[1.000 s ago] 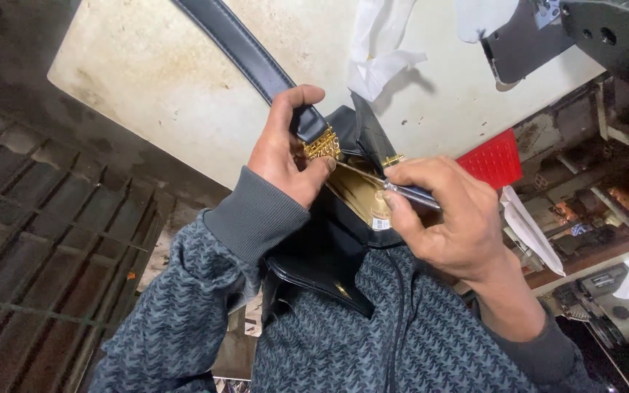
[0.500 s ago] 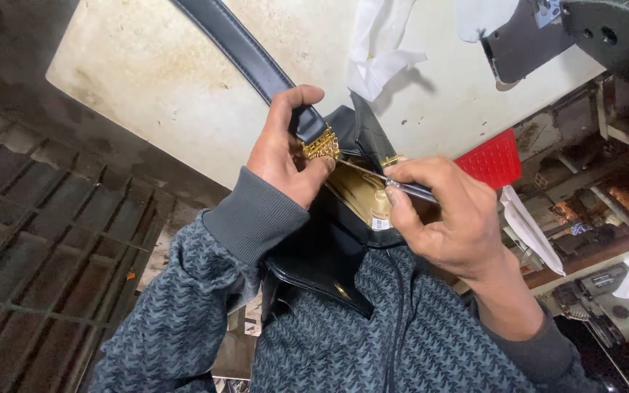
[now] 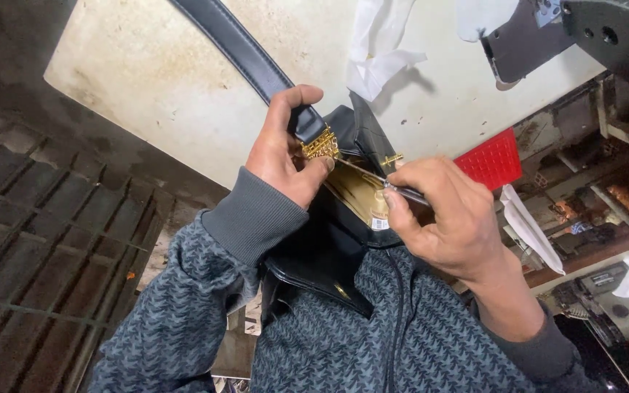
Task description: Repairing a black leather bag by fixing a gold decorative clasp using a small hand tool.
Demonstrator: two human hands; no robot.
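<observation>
Pinching the gold chain fitting (image 3: 320,143) at mid-frame, my left hand (image 3: 285,149) steadies the black handbag (image 3: 329,240) against my chest; my right hand (image 3: 445,218) is closed on a thin metal tool (image 3: 402,191). Nothing has shifted over the last second, so I judge this fine work ongoing. Behind lies the stained counter (image 3: 147,65), a red textured piece (image 3: 493,160) at right.

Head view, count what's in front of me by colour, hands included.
Black: 2, bag and strap
Gold: 1, fitting
Silver: 1, tool
Red: 1, sheet
White: 2, cloth and table
Hands: 2, left hand and right hand
Total: 9
</observation>
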